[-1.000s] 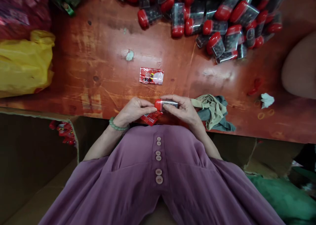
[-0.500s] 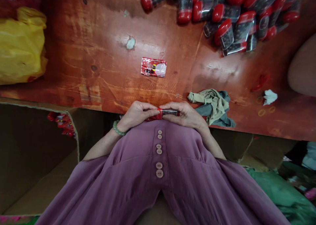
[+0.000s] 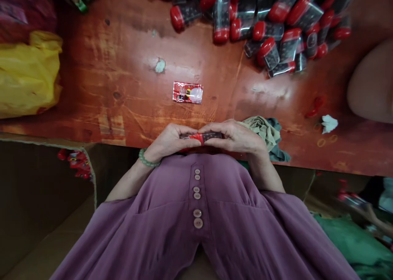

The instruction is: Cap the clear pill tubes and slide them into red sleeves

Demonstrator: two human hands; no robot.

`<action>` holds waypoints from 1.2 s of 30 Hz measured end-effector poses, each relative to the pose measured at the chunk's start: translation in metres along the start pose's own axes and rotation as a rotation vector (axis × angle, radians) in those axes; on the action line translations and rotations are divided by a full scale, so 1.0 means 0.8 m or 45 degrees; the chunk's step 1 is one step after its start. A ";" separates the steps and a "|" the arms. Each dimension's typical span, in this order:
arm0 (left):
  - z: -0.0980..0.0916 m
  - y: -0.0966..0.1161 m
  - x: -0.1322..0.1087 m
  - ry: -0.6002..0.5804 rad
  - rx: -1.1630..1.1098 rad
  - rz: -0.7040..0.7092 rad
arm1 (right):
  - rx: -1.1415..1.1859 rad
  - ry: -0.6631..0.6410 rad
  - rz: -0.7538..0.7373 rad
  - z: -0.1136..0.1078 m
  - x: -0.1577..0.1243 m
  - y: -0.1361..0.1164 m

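At the table's front edge, close to the purple garment, both hands meet on a small clear container (image 3: 212,136) with dark contents. My left hand (image 3: 166,143), wearing a green bead bracelet (image 3: 147,159), is closed around its red end. That end is partly covered by the fingers; whether it is a cap or a red wrapper I cannot tell. Fingers and thumb of my right hand (image 3: 241,136) pinch the clear end. Beyond the hands, a flat red printed packet (image 3: 188,92) lies on the table. A crumpled beige and grey-green cloth (image 3: 266,132) is just beyond my right hand.
Many red-capped clear containers (image 3: 221,22) lie heaped at the far right of the wooden table (image 3: 123,59). Yellow plastic bag (image 3: 27,77) at left; cardboard box (image 3: 46,206) below it. White scrap (image 3: 329,123) at right. Another person's hand (image 3: 371,216) shows low right, blurred.
The view has shifted slightly. Both hands remain on the container, now a little further from the garment, and my right hand has come nearer the cloth. Another person's hand has appeared at lower right.
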State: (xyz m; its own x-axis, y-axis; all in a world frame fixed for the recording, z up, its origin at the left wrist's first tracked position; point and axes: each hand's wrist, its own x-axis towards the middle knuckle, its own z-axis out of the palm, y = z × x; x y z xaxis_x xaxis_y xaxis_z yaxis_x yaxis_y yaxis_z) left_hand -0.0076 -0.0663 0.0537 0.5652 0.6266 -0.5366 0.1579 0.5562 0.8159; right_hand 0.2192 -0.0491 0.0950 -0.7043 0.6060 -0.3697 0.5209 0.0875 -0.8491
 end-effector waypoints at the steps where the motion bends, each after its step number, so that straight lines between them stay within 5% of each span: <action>1: -0.002 0.002 0.000 0.003 -0.009 0.011 | -0.017 0.006 -0.005 -0.002 0.001 -0.002; 6: -0.005 0.009 0.000 0.087 0.146 0.046 | -0.090 0.055 0.033 -0.002 0.006 -0.008; 16: -0.008 0.016 0.010 -0.029 0.213 0.118 | -0.135 -0.140 0.044 -0.014 0.014 -0.006; 28: -0.015 0.020 0.003 0.203 0.309 0.266 | -0.229 0.112 0.055 0.008 0.009 -0.010; 33: -0.019 0.039 0.004 0.229 0.579 0.417 | 0.063 0.178 -0.020 0.021 0.015 0.001; 36: -0.026 0.044 0.002 0.447 0.485 0.451 | 0.248 0.392 -0.048 0.032 0.023 0.005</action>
State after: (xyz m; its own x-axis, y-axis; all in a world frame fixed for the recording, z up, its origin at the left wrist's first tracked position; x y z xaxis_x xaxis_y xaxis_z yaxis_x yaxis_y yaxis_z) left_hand -0.0183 -0.0342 0.0775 0.3468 0.9152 -0.2052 0.3238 0.0885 0.9420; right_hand 0.1960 -0.0581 0.0754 -0.5278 0.8174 -0.2307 0.3747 -0.0197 -0.9270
